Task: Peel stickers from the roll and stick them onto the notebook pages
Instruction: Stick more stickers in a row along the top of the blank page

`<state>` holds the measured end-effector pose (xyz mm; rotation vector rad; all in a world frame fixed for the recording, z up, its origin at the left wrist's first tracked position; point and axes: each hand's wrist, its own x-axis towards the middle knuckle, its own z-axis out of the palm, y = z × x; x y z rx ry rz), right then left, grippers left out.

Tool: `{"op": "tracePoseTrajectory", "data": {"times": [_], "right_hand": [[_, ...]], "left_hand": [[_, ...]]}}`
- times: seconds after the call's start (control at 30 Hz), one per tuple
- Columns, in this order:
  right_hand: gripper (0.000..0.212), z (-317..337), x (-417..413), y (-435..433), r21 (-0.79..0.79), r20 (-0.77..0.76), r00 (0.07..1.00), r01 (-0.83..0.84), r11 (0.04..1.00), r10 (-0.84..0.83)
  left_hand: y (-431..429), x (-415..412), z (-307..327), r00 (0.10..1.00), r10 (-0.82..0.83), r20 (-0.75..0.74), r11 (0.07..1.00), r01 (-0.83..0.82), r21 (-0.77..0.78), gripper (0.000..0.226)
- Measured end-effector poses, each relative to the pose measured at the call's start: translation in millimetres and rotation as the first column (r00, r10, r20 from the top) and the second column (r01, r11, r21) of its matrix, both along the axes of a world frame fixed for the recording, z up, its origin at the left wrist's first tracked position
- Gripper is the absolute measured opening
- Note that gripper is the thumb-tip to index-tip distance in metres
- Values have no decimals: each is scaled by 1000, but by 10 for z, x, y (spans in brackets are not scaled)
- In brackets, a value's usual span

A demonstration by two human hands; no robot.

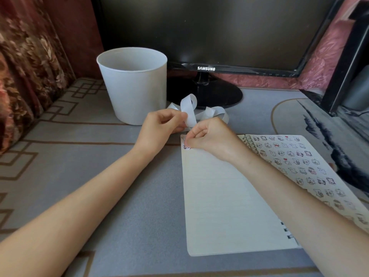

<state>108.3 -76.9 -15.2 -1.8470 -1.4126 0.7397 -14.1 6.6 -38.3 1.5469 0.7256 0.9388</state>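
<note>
- left hand [159, 128] is pinching the white backing strip [189, 110] mid-frame, fingers curled tight
- right hand [209, 138] is pinching a sticker [186, 147], fingers curled, at the notebook [219, 196] page's upper-left corner

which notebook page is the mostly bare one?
The left page: lined, stickers only at its top left corner by the right hand. The right page is covered in sticker rows.

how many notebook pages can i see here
2. The lined left page lies under the right hand. The right page, past the spiral binding, is covered in stickers and partly hidden by the forearm.
</note>
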Motion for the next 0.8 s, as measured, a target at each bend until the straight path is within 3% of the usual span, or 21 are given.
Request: {"op": "tracePoseTrajectory", "data": {"times": [0.8], "right_hand": [[9,-47,15,8,8,32,999,6,1000,-7]], "left_hand": [[-15,7,2,1000,12,-4,1000,-12,5,18]]}}
